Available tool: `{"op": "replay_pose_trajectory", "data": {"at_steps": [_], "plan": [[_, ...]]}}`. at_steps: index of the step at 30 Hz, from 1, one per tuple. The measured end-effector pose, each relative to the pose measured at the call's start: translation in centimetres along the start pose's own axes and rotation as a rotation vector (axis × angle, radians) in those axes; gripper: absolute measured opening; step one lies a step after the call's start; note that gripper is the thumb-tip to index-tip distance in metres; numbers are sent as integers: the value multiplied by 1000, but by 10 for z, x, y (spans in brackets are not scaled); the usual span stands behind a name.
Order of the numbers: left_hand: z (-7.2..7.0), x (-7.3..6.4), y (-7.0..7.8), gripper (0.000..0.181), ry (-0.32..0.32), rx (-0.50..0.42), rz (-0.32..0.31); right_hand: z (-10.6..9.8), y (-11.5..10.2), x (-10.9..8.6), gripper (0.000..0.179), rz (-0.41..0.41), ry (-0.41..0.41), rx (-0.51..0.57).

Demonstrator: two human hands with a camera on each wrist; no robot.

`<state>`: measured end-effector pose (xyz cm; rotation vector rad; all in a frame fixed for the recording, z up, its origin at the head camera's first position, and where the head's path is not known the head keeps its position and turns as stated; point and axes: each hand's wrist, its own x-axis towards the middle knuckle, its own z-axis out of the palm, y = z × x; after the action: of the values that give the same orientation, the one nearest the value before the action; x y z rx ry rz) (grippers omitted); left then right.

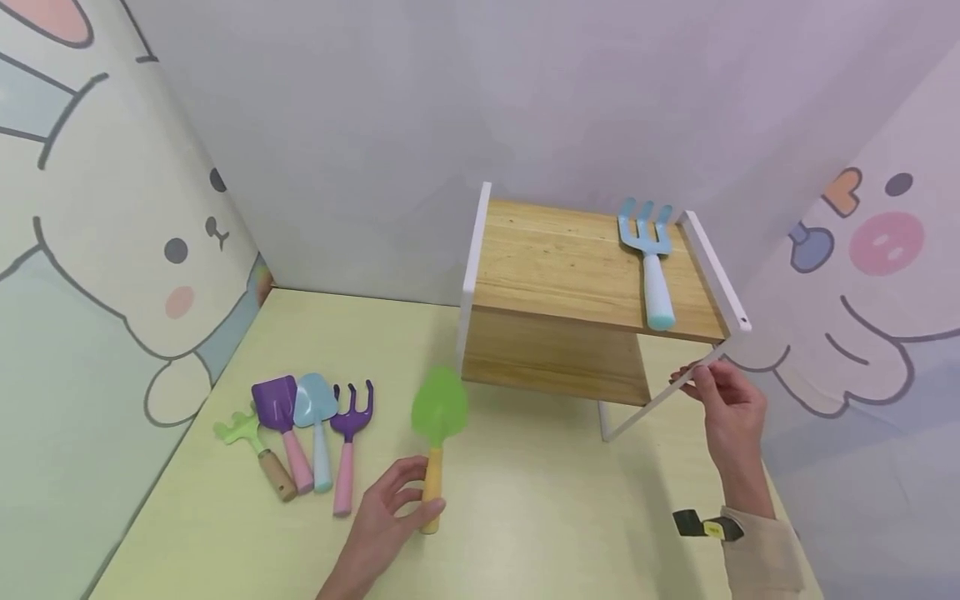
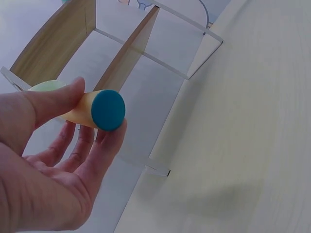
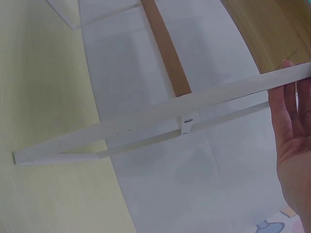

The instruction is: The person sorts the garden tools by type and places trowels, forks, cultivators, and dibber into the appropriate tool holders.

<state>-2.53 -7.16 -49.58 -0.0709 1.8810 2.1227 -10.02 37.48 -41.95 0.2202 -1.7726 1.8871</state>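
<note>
My left hand (image 1: 390,517) grips a green garden trowel (image 1: 439,408) by its yellow handle, with the blade pointing away from me. In the left wrist view, thumb and fingers close round the handle (image 2: 82,110), and its blue end cap (image 2: 108,110) faces the camera. My right hand (image 1: 731,412) pinches the front white leg (image 1: 667,392) of a two-tier wooden shelf (image 1: 555,267). From the right wrist, fingers (image 3: 282,111) show against that white bar. A light blue hand fork (image 1: 655,275) lies at the right of the top board, tines toward the back.
On the table's left lie a green rake (image 1: 258,450) with a brown handle, a purple shovel (image 1: 281,417), a light blue trowel (image 1: 318,425) and a purple fork (image 1: 348,442). Cartoon-printed walls (image 1: 150,250) enclose the pale table (image 1: 525,517). The shelf's lower board (image 1: 555,375) bears nothing visible.
</note>
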Motion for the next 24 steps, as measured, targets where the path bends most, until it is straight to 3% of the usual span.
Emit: {"op": "replay_pose_trajectory", "data": {"at_steps": [14,24], "plan": [[21,8,8,52,-130,13,72,-1,2,2,16,12,11,-29],[38,23,18,49,-199,39,123,-2,2,1,19,19,11,-36]]}}
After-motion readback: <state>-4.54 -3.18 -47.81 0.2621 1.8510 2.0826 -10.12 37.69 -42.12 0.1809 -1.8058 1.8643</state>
